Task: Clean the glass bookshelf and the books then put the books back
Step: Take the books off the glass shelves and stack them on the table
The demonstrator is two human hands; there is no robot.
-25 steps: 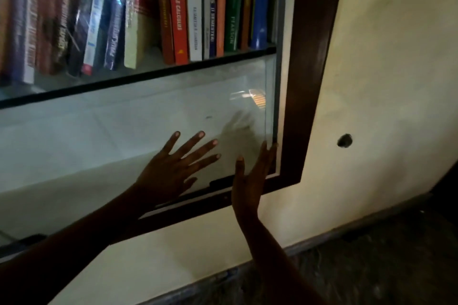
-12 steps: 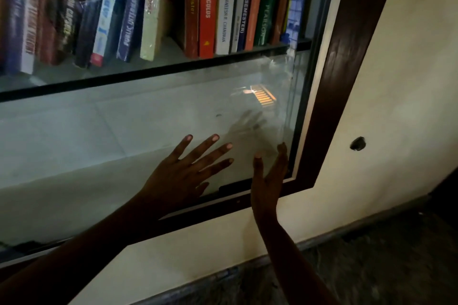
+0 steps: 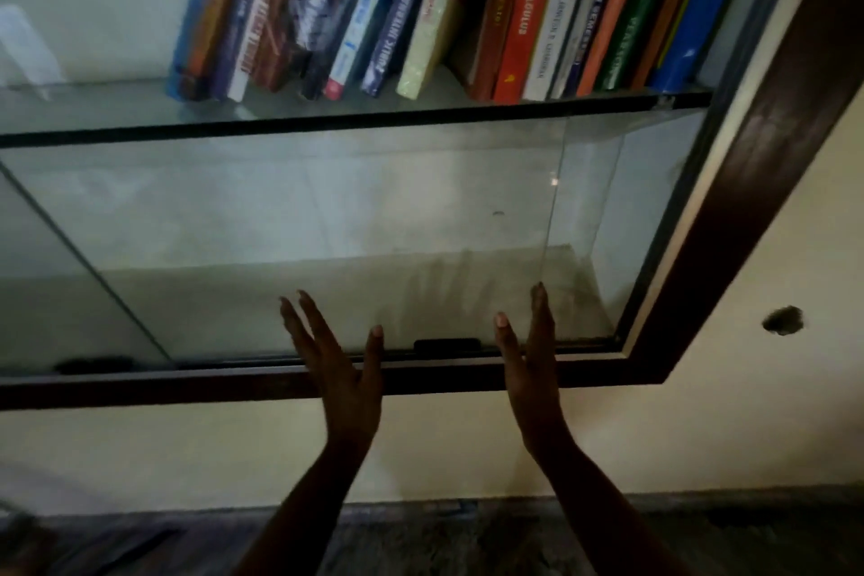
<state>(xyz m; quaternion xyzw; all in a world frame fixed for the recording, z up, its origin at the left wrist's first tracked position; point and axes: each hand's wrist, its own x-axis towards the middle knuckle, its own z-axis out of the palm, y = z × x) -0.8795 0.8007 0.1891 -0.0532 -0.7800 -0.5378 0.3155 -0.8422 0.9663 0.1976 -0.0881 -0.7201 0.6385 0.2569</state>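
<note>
Left hand (image 3: pixel 343 372), right hand (image 3: pixel 533 369) reaching open, fingers straight, at sliding glass door (image 3: pixel 327 210). Contact unclear. Advising flat palms, even sideways pressure, low near wooden frame (image 3: pixel 187 386).

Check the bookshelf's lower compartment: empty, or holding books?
Empty, as far as visible: the lower compartment shows only its bare floor and back wall. The books stand on the glass shelf above.
</note>
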